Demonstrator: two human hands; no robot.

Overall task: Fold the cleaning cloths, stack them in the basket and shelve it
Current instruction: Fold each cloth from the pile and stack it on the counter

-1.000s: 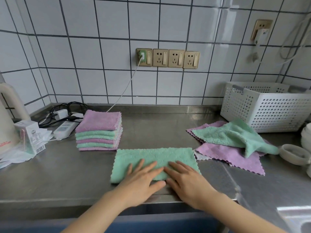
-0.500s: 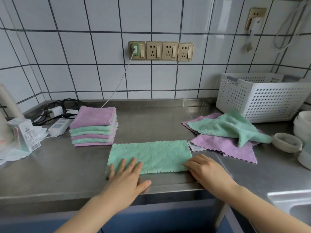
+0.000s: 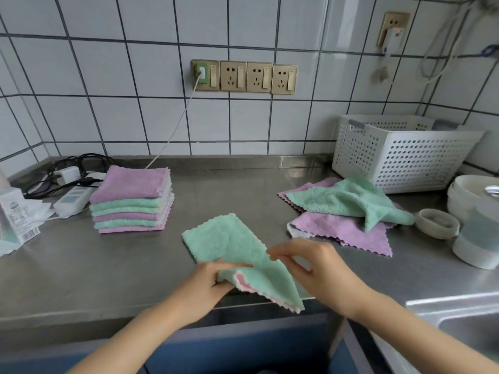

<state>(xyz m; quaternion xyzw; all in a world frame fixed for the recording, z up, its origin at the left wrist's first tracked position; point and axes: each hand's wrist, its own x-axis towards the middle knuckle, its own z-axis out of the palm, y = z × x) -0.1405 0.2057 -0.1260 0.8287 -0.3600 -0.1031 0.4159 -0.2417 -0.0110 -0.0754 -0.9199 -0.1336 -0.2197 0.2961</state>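
Observation:
A green cloth (image 3: 229, 244) with a pink underside lies folded and skewed at the steel counter's front edge, one corner hanging over it. My left hand (image 3: 208, 287) pinches its near left end. My right hand (image 3: 316, 265) holds its right edge between thumb and fingers. A stack of folded pink and green cloths (image 3: 132, 201) stands at the left. Unfolded cloths, a green one (image 3: 348, 201) on pink ones (image 3: 340, 230), lie at the right. The white perforated basket (image 3: 399, 157) stands behind them against the wall.
A power strip (image 3: 73, 198) with dark cables and a small carton (image 3: 16, 220) occupy the far left. White bowls and containers (image 3: 475, 211) and a white ring (image 3: 437, 222) sit at the right. A sink (image 3: 459, 319) begins at the lower right corner.
The green cloth lay flat as a long strip under both palms. Both hands have since taken its ends and brought them together, so it now lies doubled and skewed.

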